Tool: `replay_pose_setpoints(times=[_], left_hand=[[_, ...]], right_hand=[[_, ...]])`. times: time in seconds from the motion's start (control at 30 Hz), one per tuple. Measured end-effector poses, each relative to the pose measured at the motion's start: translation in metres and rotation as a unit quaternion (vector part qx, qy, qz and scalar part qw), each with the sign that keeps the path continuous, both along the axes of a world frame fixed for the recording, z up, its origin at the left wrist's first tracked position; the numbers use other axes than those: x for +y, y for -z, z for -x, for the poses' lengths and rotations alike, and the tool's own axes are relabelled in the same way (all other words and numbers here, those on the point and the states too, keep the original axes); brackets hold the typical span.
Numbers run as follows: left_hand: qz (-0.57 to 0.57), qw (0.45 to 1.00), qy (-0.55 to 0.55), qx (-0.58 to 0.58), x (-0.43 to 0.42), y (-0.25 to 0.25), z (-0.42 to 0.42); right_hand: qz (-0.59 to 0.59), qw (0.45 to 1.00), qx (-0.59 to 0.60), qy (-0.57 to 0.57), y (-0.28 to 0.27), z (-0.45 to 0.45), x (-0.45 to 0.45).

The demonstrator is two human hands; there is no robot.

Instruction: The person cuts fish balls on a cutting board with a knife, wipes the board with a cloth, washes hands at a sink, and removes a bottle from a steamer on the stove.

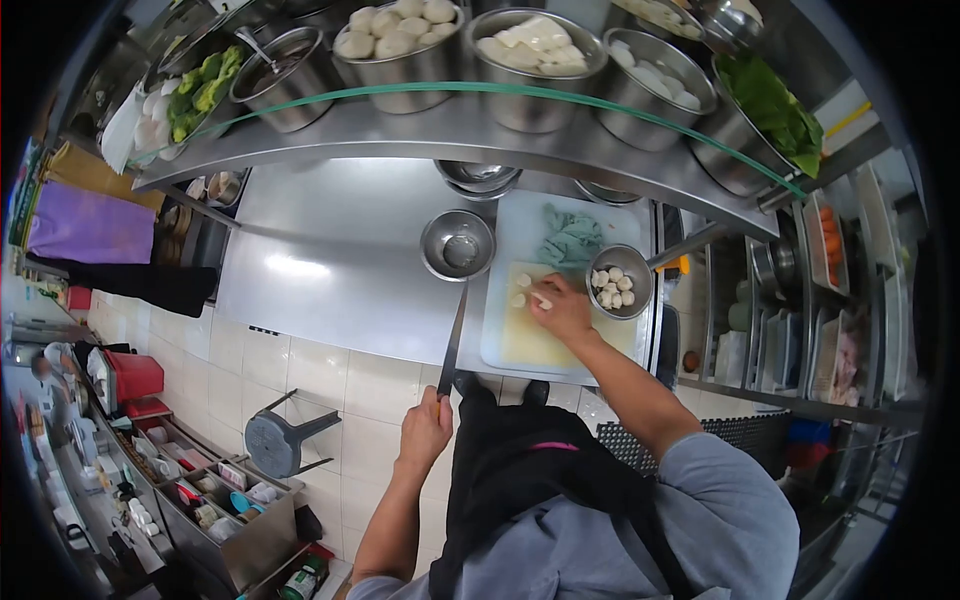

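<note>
Left hand holds knife left of cutting board. Right hand touches white pieces on board; grip cannot be determined. Steel bowl sits at board's right edge.

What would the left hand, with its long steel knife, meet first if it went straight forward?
The left hand would probably bring the knife against the round silver metal bowl beyond its tip, though depth is unclear.

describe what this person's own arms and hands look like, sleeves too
The left hand and right hand are bare, with no gloves or watch visible. Both forearms are bare too. The right sleeve is short, loose and grey.
</note>
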State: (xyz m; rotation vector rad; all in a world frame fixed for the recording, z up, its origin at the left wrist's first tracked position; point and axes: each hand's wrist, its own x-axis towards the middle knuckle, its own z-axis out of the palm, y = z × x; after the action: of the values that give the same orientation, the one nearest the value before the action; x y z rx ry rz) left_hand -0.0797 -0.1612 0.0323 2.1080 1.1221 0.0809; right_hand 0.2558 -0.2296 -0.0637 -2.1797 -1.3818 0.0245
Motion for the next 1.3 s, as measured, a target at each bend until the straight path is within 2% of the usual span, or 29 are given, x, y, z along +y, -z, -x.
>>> replay_pose_setpoints(times=[0.07, 0.17, 0.23, 0.3, 0.4, 0.43, 0.47, 0.53, 0.6, 0.67, 0.8, 0.87, 0.97, 1.3], left_hand=[[0.009, 0.999, -0.014, -0.038, 0.007, 0.000, 0.005], [0.048, 0.997, -0.051, -0.040, 0.014, 0.003, 0.013], [0.040, 0.997, -0.051, -0.051, 0.020, 0.006, 0.014], [0.029, 0.996, -0.051, -0.061, 0.027, 0.007, 0.014], [0.038, 0.997, -0.048, -0.052, 0.036, 0.002, 0.013], [0.041, 0.997, -0.052, -0.045, 0.039, 0.000, 0.013], [0.043, 0.997, -0.055, -0.038, 0.043, -0.001, 0.013], [0.020, 0.997, -0.047, -0.049, 0.046, 0.005, 0.018], [0.014, 0.998, -0.034, -0.054, 0.050, 0.008, 0.021], [0.028, 0.997, -0.028, -0.061, 0.050, 0.007, 0.019], [0.046, 0.996, -0.004, -0.073, 0.051, 0.010, 0.008], [0.046, 0.996, 0.009, -0.075, 0.053, 0.011, 0.001], [0.045, 0.995, 0.025, -0.081, 0.054, 0.012, -0.009], [0.066, 0.996, -0.001, -0.061, 0.052, 0.014, 0.004]], right_hand=[[-0.065, 0.993, 0.080, 0.063, -0.028, 0.004, 0.005], [-0.097, 0.986, 0.123, 0.056, -0.055, 0.011, 0.041], [-0.150, 0.977, 0.150, 0.010, -0.066, 0.016, 0.091], [-0.166, 0.973, 0.161, -0.009, -0.066, 0.025, 0.142], [-0.117, 0.978, 0.170, -0.008, -0.057, 0.032, 0.186], [-0.131, 0.983, 0.129, -0.024, -0.060, 0.034, 0.188], [-0.146, 0.985, 0.088, -0.040, -0.063, 0.033, 0.188], [-0.131, 0.985, 0.110, -0.016, -0.068, 0.034, 0.152], [-0.110, 0.992, -0.034, 0.060, -0.058, 0.029, 0.101], [-0.003, 0.990, -0.117, 0.083, -0.062, 0.037, 0.056], [0.036, 0.990, -0.137, 0.023, -0.028, 0.032, 0.013], [0.073, 0.996, -0.048, 0.004, -0.016, 0.028, 0.006], [0.029, 0.994, -0.096, -0.036, -0.001, 0.022, 0.003], [0.006, 0.995, -0.070, -0.066, -0.012, 0.016, 0.003]])
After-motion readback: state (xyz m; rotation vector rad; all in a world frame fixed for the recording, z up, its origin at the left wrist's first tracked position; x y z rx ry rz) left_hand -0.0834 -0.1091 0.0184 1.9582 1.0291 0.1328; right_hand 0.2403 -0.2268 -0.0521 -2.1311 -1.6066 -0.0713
